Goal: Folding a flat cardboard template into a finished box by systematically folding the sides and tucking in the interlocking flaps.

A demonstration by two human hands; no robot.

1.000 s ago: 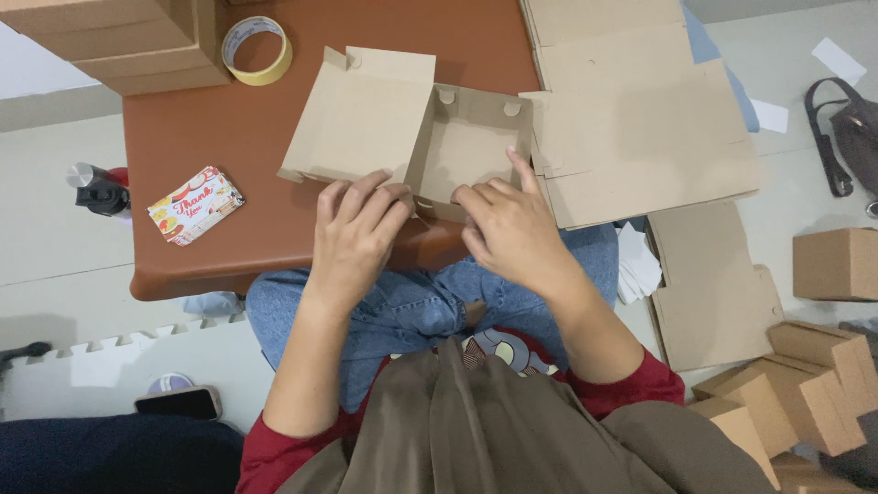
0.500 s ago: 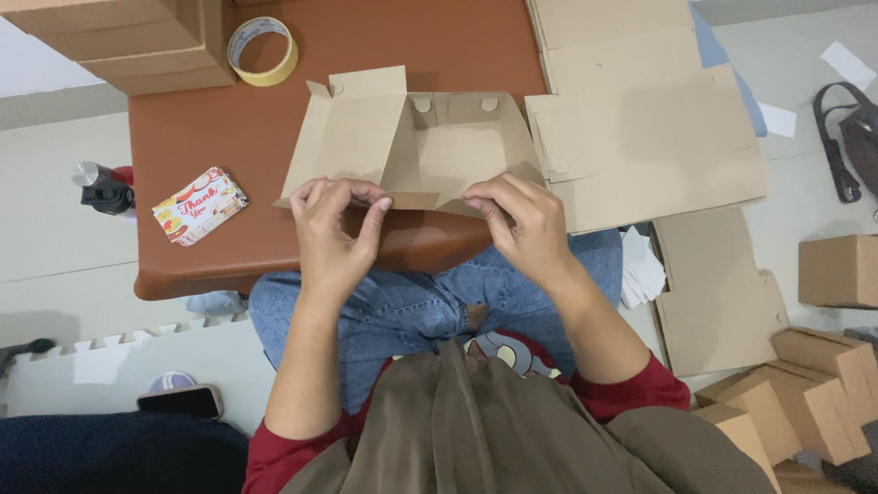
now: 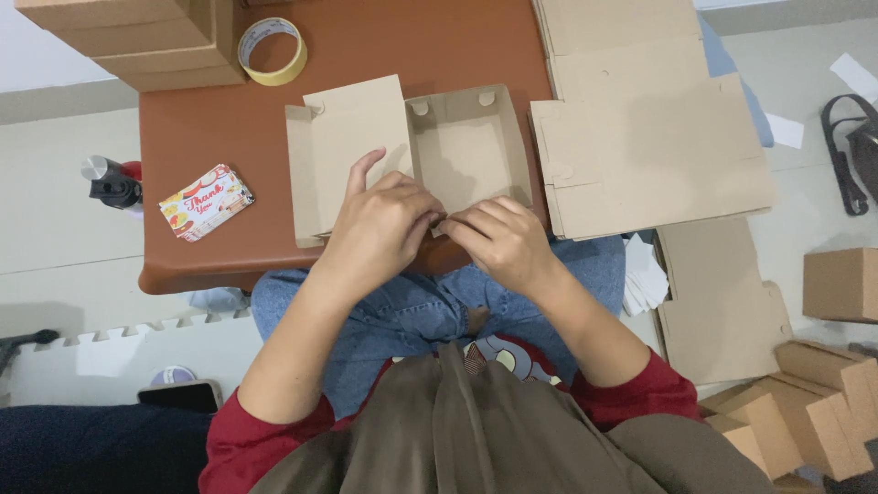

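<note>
On the near edge of the brown table lies a half-formed cardboard box, its tray facing up and its lid panel laid flat just left of the tray. Left hand and right hand meet at the box's front wall; the fingers of both curl and pinch that wall's edge, apparently to press a fold home (the fingertips themselves are partly hidden behind one another). Touching the box's right side is a stack of flat cardboard blanks, kept within easy reach. Beyond the box, at the table's far edge, sits a roll of tape; well to the box's left lies a small printed card.
</note>
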